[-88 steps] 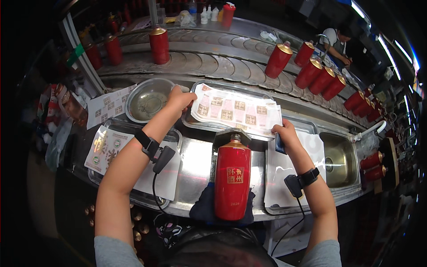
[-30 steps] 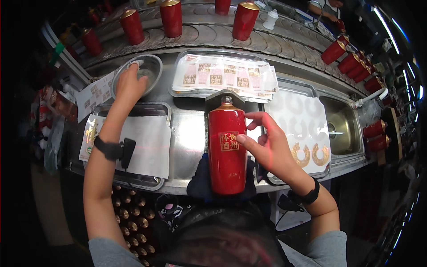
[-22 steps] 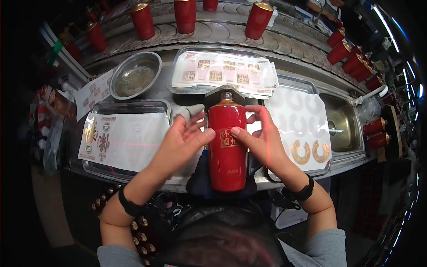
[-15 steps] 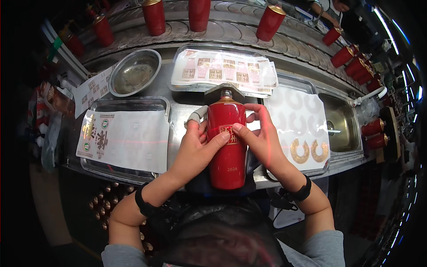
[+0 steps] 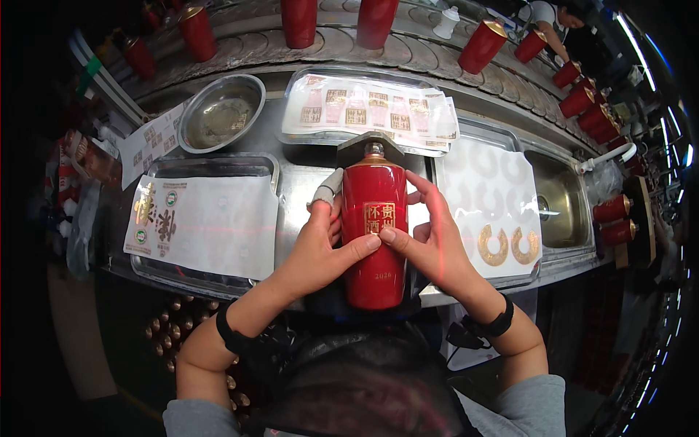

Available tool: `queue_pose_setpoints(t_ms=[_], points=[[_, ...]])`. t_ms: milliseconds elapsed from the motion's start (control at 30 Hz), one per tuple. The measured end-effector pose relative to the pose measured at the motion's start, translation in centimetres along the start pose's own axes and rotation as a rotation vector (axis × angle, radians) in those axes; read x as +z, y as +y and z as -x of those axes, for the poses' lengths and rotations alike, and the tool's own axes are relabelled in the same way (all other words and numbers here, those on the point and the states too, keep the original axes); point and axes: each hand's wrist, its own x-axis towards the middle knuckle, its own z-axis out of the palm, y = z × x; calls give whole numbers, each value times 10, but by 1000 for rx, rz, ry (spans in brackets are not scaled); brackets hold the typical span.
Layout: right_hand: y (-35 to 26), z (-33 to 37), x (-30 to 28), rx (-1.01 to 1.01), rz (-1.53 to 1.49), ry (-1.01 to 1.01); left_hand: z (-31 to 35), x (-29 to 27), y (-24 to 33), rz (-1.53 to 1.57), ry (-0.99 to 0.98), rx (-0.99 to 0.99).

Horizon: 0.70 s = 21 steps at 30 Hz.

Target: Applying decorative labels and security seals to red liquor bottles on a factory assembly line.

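Observation:
A glossy red bottle (image 5: 375, 280) lies in front of me, its neck pointing away into a dark angular metal holder (image 5: 348, 151). A gold square label (image 5: 381, 213) sits on its upward side. Both hands grip the bottle: my left hand (image 5: 320, 244) from the left, my right hand (image 5: 437, 237) from the right. Their thumbs almost meet on the label's lower edge, covering part of it. A whitish covering wraps my left index finger. The other fingers curl around the bottle's sides and are partly hidden.
Trays with label sheets lie left (image 5: 218, 226), behind (image 5: 364, 109) and right (image 5: 488, 211). A metal bowl (image 5: 255, 109) stands back left, a sink (image 5: 564, 193) at right. Red bottles ride a conveyor (image 5: 247, 62) behind; another person (image 5: 546, 18) is at far right.
My thumbs have slid down the label, baring its upper part. The bottle stays nearly in place. On the conveyor the bottles have moved to the right, and a white bottle-shaped item has appeared there.

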Motion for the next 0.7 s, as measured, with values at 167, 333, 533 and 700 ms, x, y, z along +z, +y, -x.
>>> queue_pose_setpoints(t_ms=[167,333,533,700], points=[[-3,-6,2,56,-85,-16,-2,2,13,42,8,-72],[9,-2,3,11,-90,-28,6,5,11,-23,-23,-79],[-2,3,2,-13,-40,-73,11,3,21,-65,-73,-130],[-2,5,1,-25,27,-96,11,0,22,-123,-124,-147]])
